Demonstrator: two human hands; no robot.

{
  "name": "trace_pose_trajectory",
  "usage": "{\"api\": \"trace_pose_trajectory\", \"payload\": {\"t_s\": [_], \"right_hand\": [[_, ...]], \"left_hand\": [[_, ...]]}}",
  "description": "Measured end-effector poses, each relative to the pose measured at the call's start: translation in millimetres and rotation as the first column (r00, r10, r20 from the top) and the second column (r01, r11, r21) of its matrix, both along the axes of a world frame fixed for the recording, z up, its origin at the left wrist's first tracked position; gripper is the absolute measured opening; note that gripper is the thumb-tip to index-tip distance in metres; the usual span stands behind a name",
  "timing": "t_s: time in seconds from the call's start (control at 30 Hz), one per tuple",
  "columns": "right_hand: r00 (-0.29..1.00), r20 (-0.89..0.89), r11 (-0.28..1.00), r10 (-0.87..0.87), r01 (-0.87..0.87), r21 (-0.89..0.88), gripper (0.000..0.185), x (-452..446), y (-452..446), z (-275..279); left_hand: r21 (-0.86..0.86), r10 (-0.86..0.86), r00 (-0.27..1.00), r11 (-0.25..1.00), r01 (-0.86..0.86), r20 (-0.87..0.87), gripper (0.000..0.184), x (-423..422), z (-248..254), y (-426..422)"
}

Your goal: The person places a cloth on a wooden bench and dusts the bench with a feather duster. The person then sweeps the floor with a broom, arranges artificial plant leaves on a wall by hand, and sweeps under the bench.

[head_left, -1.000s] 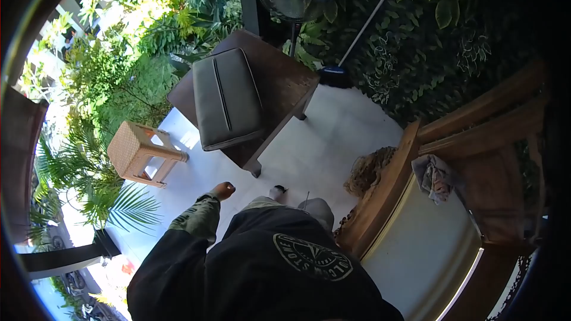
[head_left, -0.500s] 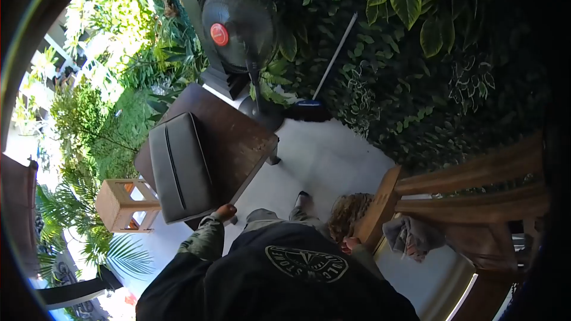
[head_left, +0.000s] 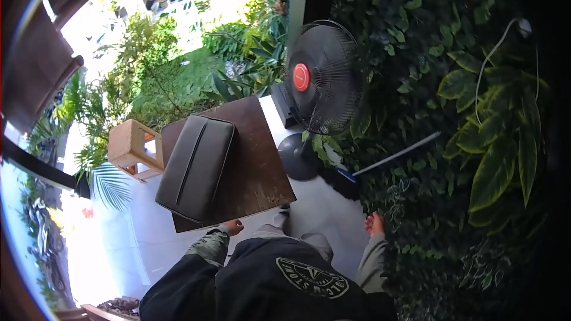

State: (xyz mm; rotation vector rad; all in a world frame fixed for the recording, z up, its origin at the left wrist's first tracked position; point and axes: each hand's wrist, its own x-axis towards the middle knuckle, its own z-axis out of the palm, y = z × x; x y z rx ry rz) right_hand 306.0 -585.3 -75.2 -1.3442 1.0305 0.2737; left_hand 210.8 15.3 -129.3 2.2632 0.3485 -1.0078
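My left hand (head_left: 234, 226) is beside the near edge of a worn brown wooden table (head_left: 259, 163), holding nothing that I can see, its fingers loosely bent. On that table lies a dark grey, padded, leather-like block (head_left: 197, 166) with a seam or zip along its top. Out to the right, my right hand (head_left: 374, 224) hangs in front of the leafy wall. Its fingers are half curled and apart, with no object visible in them.
A black standing fan (head_left: 324, 77) with a red centre rises behind the table. A broom (head_left: 342, 183) leans by the leafy wall (head_left: 416, 214). Left of the table stands a light wooden box frame (head_left: 135, 145). Plants and a lawn (head_left: 172, 86) lie beyond the white tiled floor (head_left: 321, 217).
My view has turned right and moved nearer the table and fan. My right hand, earlier beside the wooden chair, is now by the leafy wall. The chair has left its earlier place in view.
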Motion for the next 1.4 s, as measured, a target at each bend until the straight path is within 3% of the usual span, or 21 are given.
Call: {"api": "trace_pose_trajectory", "payload": {"t_s": [0.07,0.13,0.17,0.3,0.37,0.43,0.5,0.6,0.67,0.73,0.83,0.9,0.97,1.03,1.13,1.2,1.27,1.3,1.33,1.37,1.4], "right_hand": [[0.983,0.122,0.99,-0.137,0.131,0.057,0.027,57.4,-22.0,7.8],[0.976,0.15,0.986,-0.157,0.146,0.08,0.027,99.6,-51.8,15.5],[0.977,0.157,0.989,-0.145,0.139,0.046,0.027,125.2,-63.7,20.3],[0.96,0.228,0.981,-0.164,0.135,0.137,0.03,207.0,-127.1,28.5],[0.919,0.139,0.914,-0.368,0.331,0.234,0.036,242.2,-138.5,33.5],[0.945,0.192,0.949,-0.266,0.222,0.225,0.043,261.1,-146.5,42.8],[0.939,0.187,0.956,-0.29,0.292,0.014,0.047,281.3,-155.8,40.3],[0.98,0.199,0.999,-0.022,0.013,0.049,0.051,310.8,-175.4,31.8],[0.993,0.058,0.994,-0.106,0.106,-0.001,0.055,326.6,-182.1,43.3],[0.993,0.06,0.994,-0.101,0.103,-0.029,0.059,337.3,-188.3,41.3],[0.989,0.09,0.994,0.114,-0.113,-0.008,0.057,347.6,-179.4,38.2],[0.99,0.078,0.993,0.114,-0.112,-0.02,0.059,365.3,-199.8,22.1],[0.966,0.075,0.851,0.248,-0.18,-0.493,0.053,374.3,-194.8,26.4],[0.947,0.048,0.757,0.317,-0.222,-0.614,0.053,368.8,-167.5,42.3],[0.886,-0.135,0.315,0.444,-0.296,-0.902,0.053,323.3,-132.8,77.2],[0.836,0.159,0.312,0.525,-0.015,-0.95,0.043,273.8,-85.5,64.9],[0.648,0.108,0.341,0.754,-0.246,-0.907,0.033,215.2,-29.9,85.2],[0.485,0.441,0.559,0.755,-0.126,-0.819,0.022,208.9,-20.5,38.3],[0.36,0.4,0.47,0.843,-0.132,-0.873,0.018,188.5,-0.9,26.8],[0.449,0.098,0.246,0.888,-0.284,-0.927,0.021,157.2,25.7,30.2],[0.334,-0.012,0.12,0.942,-0.369,-0.922,0.029,129.6,48.2,24.7]], "left_hand": [[0.018,0.057,0.987,0.998,-0.06,0.149,0.041,29.4,13.1,-13.9],[-0.235,0.336,0.913,0.93,-0.282,0.233,0.039,34.6,30.6,-31.6],[-0.231,0.361,0.902,0.923,-0.308,0.238,0.039,36.5,33.1,-36.1],[-0.464,0.74,0.655,0.64,-0.613,0.153,0.031,26.9,29.5,-81.4],[-0.411,0.848,0.519,0.514,-0.753,0.11,0.034,4.6,26.5,-111.4],[-0.376,0.872,0.479,0.48,-0.792,0.102,0.036,-24.0,23.0,-149.7],[-0.336,0.897,0.435,0.437,-0.835,0.085,0.038,-55.1,18.0,-179.7],[-0.373,0.92,0.373,0.306,-0.876,-0.119,0.038,-115.3,7.2,-239.3],[-0.304,0.957,0.245,0.19,-0.933,-0.153,0.037,-149.4,13.6,-267.2],[-0.224,0.976,0.13,0.088,-0.971,-0.176,0.036,-181.9,10.2,-290.8],[-0.121,0.977,0.105,0.084,-0.989,-0.184,0.035,-239.0,-5.5,-316.1],[-0.122,0.967,0.064,0.034,-0.992,-0.246,0.036,-265.9,-15.3,-319.6],[-0.11,0.974,0.088,0.067,-0.992,-0.208,0.036,-292.3,-20.6,-310.1],[-0.085,0.975,0.102,0.087,-0.993,-0.195,0.036,-296.0,-3.2,-299.3],[-0.155,0.976,0.061,0.029,-0.987,-0.209,0.036,-306.7,-4.2,-258.5],[-0.14,0.992,0.12,0.114,-0.983,-0.032,0.033,-304.1,5.8,-234.8],[-0.199,0.992,0.078,0.096,-0.975,0.099,0.03,-298.6,27.2,-215.3],[-0.257,0.994,0.026,0.053,-0.965,0.107,0.03,-294.2,41.4,-210.0],[-0.313,0.994,-0.028,0.007,-0.95,0.108,0.03,-292.4,51.8,-208.3],[-0.327,0.994,-0.026,0.011,-0.945,0.108,0.031,-294.9,51.0,-208.0],[-0.343,0.994,-0.021,0.018,-0.939,0.111,0.031,-299.0,47.0,-208.5]]}}
